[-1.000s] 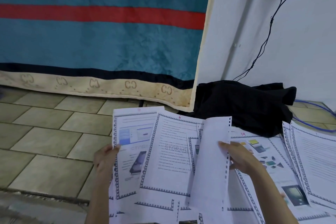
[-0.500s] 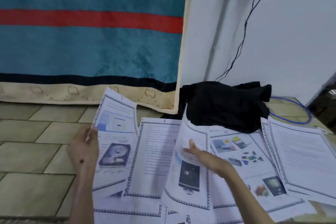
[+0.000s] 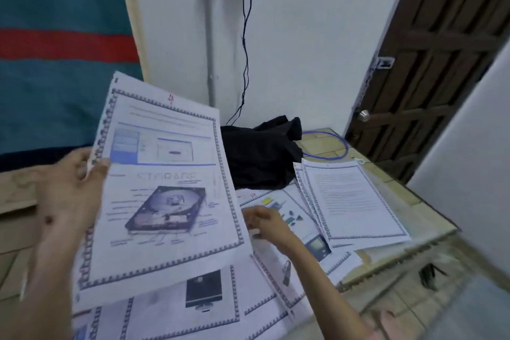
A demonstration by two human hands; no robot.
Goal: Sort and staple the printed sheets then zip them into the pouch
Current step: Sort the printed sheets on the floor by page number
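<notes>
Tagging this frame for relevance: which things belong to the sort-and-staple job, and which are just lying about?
Job:
- sheet marked 4 with the hard-drive picture, held up by the left hand
- spread of printed sheets on the floor, right hand over them
- stack of text pages to the right

Lying about:
- black cloth
- blue cable
- black cord on the wall
- wooden door

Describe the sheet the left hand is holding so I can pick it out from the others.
Start at the teal hanging on the left; the sheet is raised in front of it, pinched at its left edge by the left hand. Unlike the sheets lying flat on the floor, it shows a hard-drive picture under the word STORAGE and a red 4 at the top.
</notes>
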